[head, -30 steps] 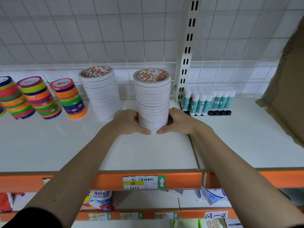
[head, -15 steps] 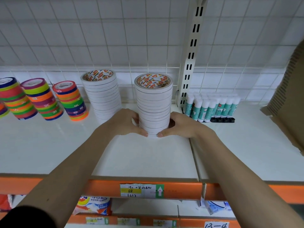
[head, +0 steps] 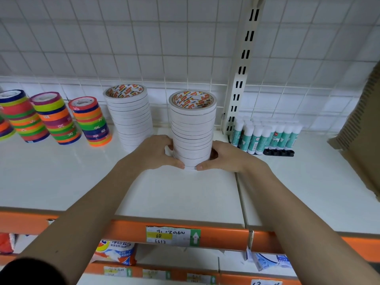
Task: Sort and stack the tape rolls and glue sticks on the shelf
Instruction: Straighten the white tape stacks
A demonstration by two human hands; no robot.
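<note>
A tall stack of white tape rolls (head: 192, 128) stands on the white shelf (head: 61, 177), near the middle. My left hand (head: 153, 154) and my right hand (head: 224, 158) grip its base from either side, thumbs nearly meeting in front. A second white tape stack (head: 129, 114) stands just left of it. Three stacks of coloured tape rolls (head: 55, 118) lean at the far left. Green-and-white glue sticks (head: 265, 136) stand in a row to the right of the upright post.
A slotted metal upright (head: 242, 64) rises behind the held stack against the wire grid back. A brown cardboard box (head: 362, 130) juts in at the right. The orange shelf edge (head: 216, 233) carries a price label; lower shelves hold packaged goods.
The hands keep their grip on the stack's base and it has barely shifted. The view has dipped a little, so the shelf sits lower in the frame.
</note>
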